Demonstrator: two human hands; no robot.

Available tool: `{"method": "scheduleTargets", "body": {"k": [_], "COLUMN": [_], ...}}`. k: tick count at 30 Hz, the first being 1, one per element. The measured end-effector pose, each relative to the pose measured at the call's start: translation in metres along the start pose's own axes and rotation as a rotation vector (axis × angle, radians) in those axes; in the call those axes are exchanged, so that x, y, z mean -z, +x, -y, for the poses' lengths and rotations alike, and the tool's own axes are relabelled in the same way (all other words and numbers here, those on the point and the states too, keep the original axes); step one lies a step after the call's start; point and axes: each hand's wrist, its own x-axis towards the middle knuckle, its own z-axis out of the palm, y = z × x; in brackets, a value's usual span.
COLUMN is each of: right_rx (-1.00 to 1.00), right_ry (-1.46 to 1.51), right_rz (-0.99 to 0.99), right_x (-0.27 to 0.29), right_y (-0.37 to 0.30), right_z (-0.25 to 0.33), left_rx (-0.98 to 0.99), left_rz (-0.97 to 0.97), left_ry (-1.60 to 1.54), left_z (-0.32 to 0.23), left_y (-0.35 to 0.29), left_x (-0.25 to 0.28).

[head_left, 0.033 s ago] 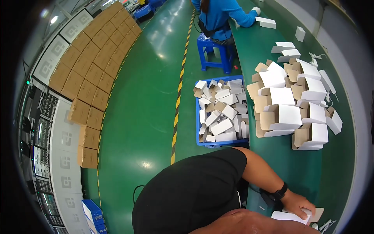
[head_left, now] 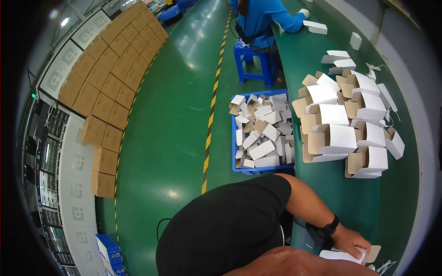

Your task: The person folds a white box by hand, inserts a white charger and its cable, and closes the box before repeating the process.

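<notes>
My left hand (head_left: 351, 242), with a dark band on its wrist, is closed on a small white box (head_left: 340, 256) at the lower right, on the green table. The thumb and fingers wrap over the end of the box, beside a tan inner flap (head_left: 373, 253) that sticks out. My right forearm (head_left: 294, 263) crosses the bottom edge and covers the near part of the box. The right hand itself does not show. White cables (head_left: 386, 267) lie just past the box, and a dark object (head_left: 316, 237) sits beneath the left wrist.
Several open white boxes (head_left: 338, 138) stand grouped farther up the green table (head_left: 334, 193). A blue crate (head_left: 234, 138) full of white boxes is on the floor to its left. Beyond, a co-worker in blue (head_left: 262, 18) sits by a blue stool (head_left: 253, 60). Cartons (head_left: 103, 106) are stacked far left.
My left hand and the white box have shifted very slightly to the left. The grip looks the same.
</notes>
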Motion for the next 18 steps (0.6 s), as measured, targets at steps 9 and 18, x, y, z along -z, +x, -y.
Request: {"method": "scheduleTargets", "body": {"k": [9,18], "right_rx": [0.052,0.019], "right_ry": [0.033,-0.021], "right_rz": [-0.083,-0.037], "right_x": [-0.016,-0.009], "right_y": [-0.019,-0.024], "right_z": [0.037,0.020], "left_rx": [0.118,0.022], "left_rz": [-0.011,0.028], "left_ry": [-0.063,0.188], "left_z": [0.008,-0.007], "left_y": [-0.010,-0.016], "left_x": [0.002,0.006]}}
